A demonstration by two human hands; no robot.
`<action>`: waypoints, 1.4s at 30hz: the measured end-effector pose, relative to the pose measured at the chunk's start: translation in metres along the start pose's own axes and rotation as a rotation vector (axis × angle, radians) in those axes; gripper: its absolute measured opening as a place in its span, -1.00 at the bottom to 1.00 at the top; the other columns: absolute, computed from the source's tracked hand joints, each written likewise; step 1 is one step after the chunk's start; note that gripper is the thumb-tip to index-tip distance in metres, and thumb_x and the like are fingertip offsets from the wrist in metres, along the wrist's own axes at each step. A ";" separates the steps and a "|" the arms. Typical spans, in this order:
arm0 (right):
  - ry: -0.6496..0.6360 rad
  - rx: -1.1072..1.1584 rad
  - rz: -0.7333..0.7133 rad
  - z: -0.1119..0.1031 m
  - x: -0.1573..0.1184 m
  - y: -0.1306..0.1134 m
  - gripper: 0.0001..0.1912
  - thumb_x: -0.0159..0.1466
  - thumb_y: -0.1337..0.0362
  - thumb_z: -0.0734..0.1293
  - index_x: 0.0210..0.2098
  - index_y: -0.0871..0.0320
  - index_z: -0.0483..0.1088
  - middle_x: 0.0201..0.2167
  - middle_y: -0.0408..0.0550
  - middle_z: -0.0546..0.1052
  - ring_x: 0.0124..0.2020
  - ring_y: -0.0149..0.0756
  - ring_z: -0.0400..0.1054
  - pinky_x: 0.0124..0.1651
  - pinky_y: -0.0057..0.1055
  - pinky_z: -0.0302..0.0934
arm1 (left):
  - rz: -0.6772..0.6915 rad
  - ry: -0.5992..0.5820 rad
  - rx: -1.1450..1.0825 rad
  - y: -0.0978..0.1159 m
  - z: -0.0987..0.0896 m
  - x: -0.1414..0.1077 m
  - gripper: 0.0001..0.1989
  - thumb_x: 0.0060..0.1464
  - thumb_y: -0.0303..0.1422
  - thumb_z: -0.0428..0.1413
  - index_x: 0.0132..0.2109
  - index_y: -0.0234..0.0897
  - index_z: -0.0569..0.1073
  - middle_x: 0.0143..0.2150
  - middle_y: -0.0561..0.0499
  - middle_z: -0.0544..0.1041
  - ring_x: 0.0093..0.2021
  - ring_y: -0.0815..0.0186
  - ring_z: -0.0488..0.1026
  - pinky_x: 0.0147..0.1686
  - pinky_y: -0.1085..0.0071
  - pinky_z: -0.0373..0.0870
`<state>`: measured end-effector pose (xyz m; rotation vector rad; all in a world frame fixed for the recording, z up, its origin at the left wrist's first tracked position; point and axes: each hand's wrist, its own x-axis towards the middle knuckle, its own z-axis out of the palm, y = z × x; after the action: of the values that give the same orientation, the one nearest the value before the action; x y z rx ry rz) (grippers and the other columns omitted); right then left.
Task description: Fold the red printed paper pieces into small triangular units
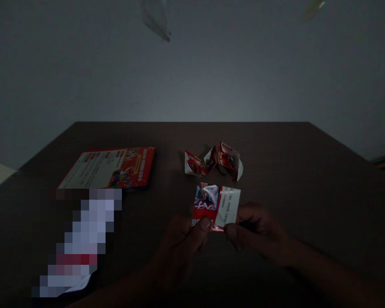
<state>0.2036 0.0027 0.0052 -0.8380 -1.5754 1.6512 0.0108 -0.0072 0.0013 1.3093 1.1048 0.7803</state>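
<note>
In dim light, we look down at a dark wood-grain table [291, 167]; our left hand [182, 239] and right hand [259, 229] hold a small glossy printed piece [227, 205] between them, red with a picture on its left part, white with small print on its right. The left thumb presses its lower left area, and the right thumb and fingers pinch its lower right edge; both hands are closed narrowly, and the piece is tilted up toward us, nearer than the creased red-and-white paper [229, 160] that stands in zigzag peaks just beyond it.

To handle it well, we judge that both thumbs should press lightly and evenly near the edges; a hard pull or twist could crease or tear the glossy surface; turning it slightly away from the light would cut the glare on its face.

The table's far edge runs straight before a grey wall [244, 81]; bare tabletop opens to the right, giving the right hand the freer side; on the left, a flat red-and-white printed pack [99, 167] and a pixelated object [83, 239], which we cannot identify, narrow the room; straight ahead, the peaked paper could easily be knocked.
</note>
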 end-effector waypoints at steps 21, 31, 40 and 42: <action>-0.079 0.050 0.052 -0.004 -0.001 0.001 -0.72 0.24 0.22 0.31 -0.52 0.27 0.36 -0.67 -0.24 0.25 -0.66 -0.56 0.04 -0.62 -0.61 -0.02 | -0.091 -0.099 -0.067 -0.006 -0.004 0.001 -0.55 0.09 0.00 0.00 -0.40 -0.33 0.46 -0.59 0.08 0.31 -0.52 0.38 0.25 -0.53 0.50 0.15; -0.117 0.088 0.079 -0.007 0.000 0.000 -0.71 0.21 0.20 0.34 -0.55 0.26 0.34 -0.69 -0.26 0.22 -0.68 -0.57 0.00 -0.65 -0.61 -0.06 | -0.122 -0.168 -0.112 -0.001 -0.010 0.001 -0.64 0.10 -0.07 0.05 -0.25 -0.29 0.52 -0.41 0.03 0.52 -0.41 0.31 0.40 -0.40 0.46 0.30; -0.199 0.044 0.147 -0.009 -0.001 -0.001 -0.69 0.21 0.16 0.34 -0.51 0.29 0.38 -0.68 -0.26 0.23 -0.67 -0.57 0.03 -0.63 -0.60 -0.08 | -0.071 -0.164 -0.185 0.000 -0.003 0.003 -0.76 0.11 -0.16 0.08 -0.22 -0.24 0.46 -0.36 0.04 0.53 -0.36 0.31 0.42 -0.34 0.44 0.36; -0.189 0.057 0.147 -0.009 -0.001 -0.001 -0.68 0.21 0.15 0.34 -0.50 0.30 0.38 -0.68 -0.26 0.22 -0.67 -0.57 0.02 -0.64 -0.60 -0.08 | -0.040 -0.126 -0.125 0.006 -0.001 0.002 -0.75 0.13 -0.16 0.06 -0.27 -0.26 0.45 -0.38 0.04 0.52 -0.35 0.29 0.41 -0.32 0.42 0.36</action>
<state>0.2114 0.0072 0.0061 -0.8044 -1.6172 1.9195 0.0116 -0.0044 0.0068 1.2108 0.9644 0.7159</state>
